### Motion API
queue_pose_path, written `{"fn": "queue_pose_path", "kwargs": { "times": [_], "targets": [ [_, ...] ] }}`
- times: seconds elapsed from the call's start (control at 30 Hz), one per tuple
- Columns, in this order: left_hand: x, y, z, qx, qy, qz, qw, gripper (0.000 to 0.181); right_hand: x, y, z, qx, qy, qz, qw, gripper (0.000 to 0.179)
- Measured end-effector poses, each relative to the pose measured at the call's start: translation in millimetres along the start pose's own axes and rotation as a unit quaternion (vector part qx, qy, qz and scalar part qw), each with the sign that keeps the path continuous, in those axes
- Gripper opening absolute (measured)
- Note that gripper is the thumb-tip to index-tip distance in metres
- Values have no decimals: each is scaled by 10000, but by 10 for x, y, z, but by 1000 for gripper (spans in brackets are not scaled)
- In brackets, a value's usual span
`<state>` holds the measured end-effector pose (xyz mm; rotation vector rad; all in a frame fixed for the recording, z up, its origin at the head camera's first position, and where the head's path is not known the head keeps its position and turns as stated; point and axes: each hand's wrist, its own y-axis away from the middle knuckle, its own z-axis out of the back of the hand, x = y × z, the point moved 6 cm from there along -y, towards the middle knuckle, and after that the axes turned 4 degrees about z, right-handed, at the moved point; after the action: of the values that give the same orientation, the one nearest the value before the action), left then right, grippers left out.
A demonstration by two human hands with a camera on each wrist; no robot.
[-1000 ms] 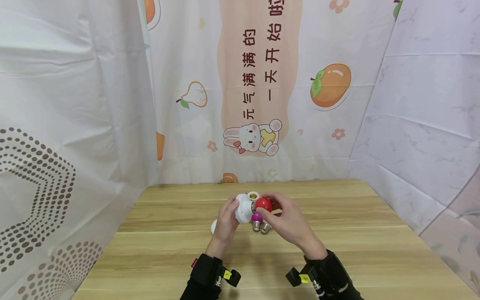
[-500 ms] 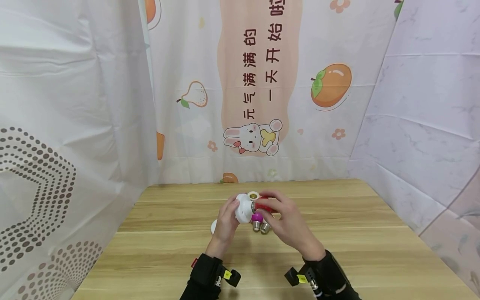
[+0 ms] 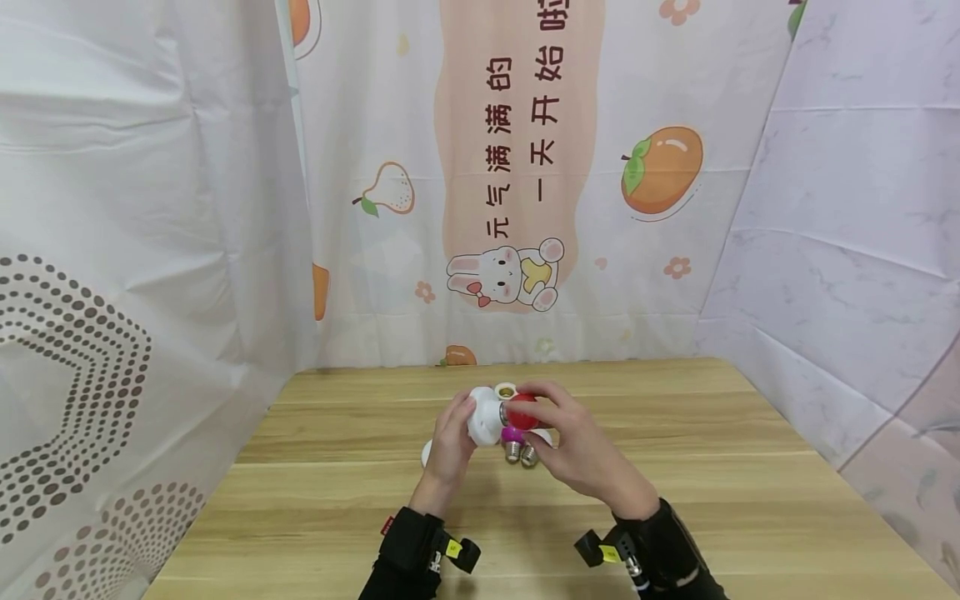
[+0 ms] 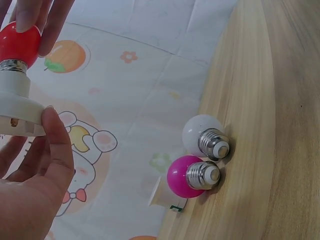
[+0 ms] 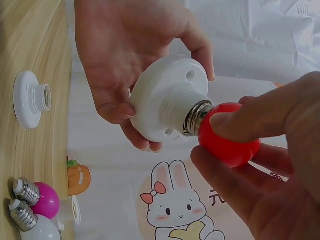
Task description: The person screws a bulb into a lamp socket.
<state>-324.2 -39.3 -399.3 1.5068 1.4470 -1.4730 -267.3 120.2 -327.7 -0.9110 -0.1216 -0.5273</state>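
My left hand (image 3: 450, 446) grips the rim of a round white lamp holder (image 5: 157, 102), its socket facing right. A red light bulb (image 5: 231, 144) sits with its metal thread at the socket mouth, several silver turns still showing. Thumb and fingers of my right hand (image 3: 583, 452) pinch the bulb's red globe. Both things are held above the wooden table. In the left wrist view the bulb stands over the holder, and a metal contact shows under the holder's base.
A magenta bulb (image 4: 183, 176) and a white bulb (image 4: 198, 131) lie side by side on the wooden table (image 3: 337, 500). Behind them stands a white socket (image 3: 506, 390). Another white lamp holder (image 5: 26, 100) rests left of my left hand. Printed curtains (image 3: 375, 275) enclose the table.
My right fingers have shifted around the red bulb, covering more of it half a second ago and now exposing more of its globe. The lamp holder has moved very slightly left.
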Motion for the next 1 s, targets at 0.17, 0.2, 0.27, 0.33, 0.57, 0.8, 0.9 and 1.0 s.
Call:
{"fn": "queue_pose_path", "kwargs": {
  "times": [0.17, 0.2, 0.27, 0.33, 0.57, 0.8, 0.9, 1.0],
  "targets": [
    [6, 0, 7, 0, -40, 12, 10000, 56, -7, 0, 6, 89, 43, -75, 9999, 52],
    [7, 2, 7, 7, -43, 13, 10000, 55, -8, 0, 8, 89, 40, -82, 9999, 53],
    [8, 4, 7, 19, -54, 15, 10000, 56, -8, 0, 9, 85, 11, -96, 9999, 53],
    [7, 7, 6, 26, -59, 8, 10000, 56, -9, 1, 11, 69, -14, -111, 9999, 53],
    [6, 6, 5, 18, -62, 20, 10000, 59, -30, 10, 9, 36, -145, -301, 9994, 53],
    [-3, 14, 1, 30, -78, 11, 10000, 57, -66, 27, 4, 46, -239, -536, 9983, 48],
    [-2, 15, -2, 40, -83, 17, 10000, 56, -73, 26, 3, 40, -313, -636, 9975, 47],
    [3, 15, -5, 39, -91, 25, 9999, 56, -76, 21, 3, 24, -387, -734, 9965, 47]
  ]
}}
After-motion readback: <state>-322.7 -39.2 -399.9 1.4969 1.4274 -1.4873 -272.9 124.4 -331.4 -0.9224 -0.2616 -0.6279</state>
